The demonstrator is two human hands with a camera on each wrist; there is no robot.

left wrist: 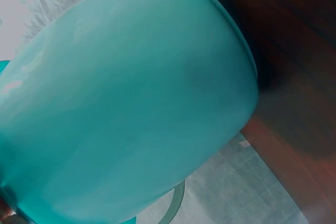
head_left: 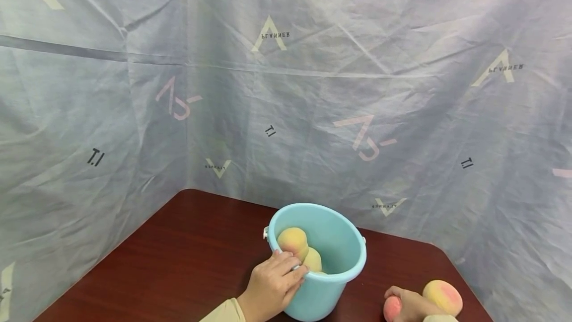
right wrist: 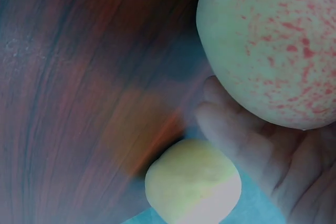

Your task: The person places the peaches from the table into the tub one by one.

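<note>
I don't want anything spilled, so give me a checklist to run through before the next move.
1. Bucket upright on the table: ok.
2. Left hand gripping the bucket's near rim: ok, fingers over the edge.
3. Room inside: ok, peaches sit toward the left, with space on the right.
4. Right hand holding a peach: ok.
5. Held peach lifted clear of the table: cannot tell.
6. Held peach above the bucket: not ok, it is off to the right, near another peach.
</note>
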